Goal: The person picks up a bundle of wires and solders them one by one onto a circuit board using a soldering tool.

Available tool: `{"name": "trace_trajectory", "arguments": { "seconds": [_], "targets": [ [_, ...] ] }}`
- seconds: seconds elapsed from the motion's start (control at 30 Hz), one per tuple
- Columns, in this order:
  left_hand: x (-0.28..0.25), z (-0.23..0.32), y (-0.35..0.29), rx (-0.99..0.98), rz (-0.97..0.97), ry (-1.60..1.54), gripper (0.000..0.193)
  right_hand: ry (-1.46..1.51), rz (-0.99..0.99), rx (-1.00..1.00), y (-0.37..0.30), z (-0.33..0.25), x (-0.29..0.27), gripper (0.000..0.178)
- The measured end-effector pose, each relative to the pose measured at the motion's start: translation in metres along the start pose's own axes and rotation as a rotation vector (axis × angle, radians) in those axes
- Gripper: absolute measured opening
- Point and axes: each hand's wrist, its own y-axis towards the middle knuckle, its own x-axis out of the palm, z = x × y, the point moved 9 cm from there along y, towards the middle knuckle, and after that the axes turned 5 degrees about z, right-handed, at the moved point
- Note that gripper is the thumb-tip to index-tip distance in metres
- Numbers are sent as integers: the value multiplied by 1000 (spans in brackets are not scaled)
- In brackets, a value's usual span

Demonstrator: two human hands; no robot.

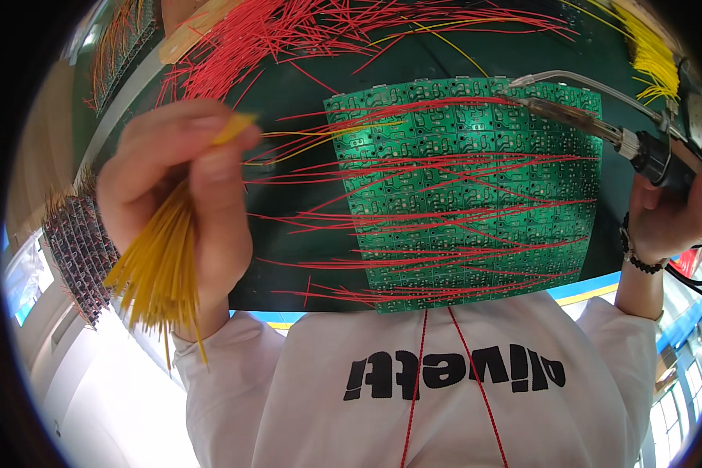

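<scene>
Evidently, your left fingers grasp a bundle of yellow wires, left of the green circuit panel on the counter; your right fingers clasp a soldering iron, tip over the panel.

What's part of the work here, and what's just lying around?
Seemingly in use:
yellow wire bundle, in the left hand
soldering iron, in the right hand
green circuit board panel
red wires across it

Lying about, perhaps as stock:
red wire pile beyond the panel
yellow wire pile, upper right
dark boards, far left
</scene>
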Motion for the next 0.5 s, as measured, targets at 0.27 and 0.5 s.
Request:
{"name": "trace_trajectory", "arguments": {
  "seconds": [0.27, 0.5],
  "targets": [
    [70, -5, -10, 86, -413, 188, 18, -66, -103, -207, -9, 0, 17, 32],
    [85, -23, -15, -98, -445, 206, 14, 44, -75, -248, -13, 2, 11, 28]
  ]
}}
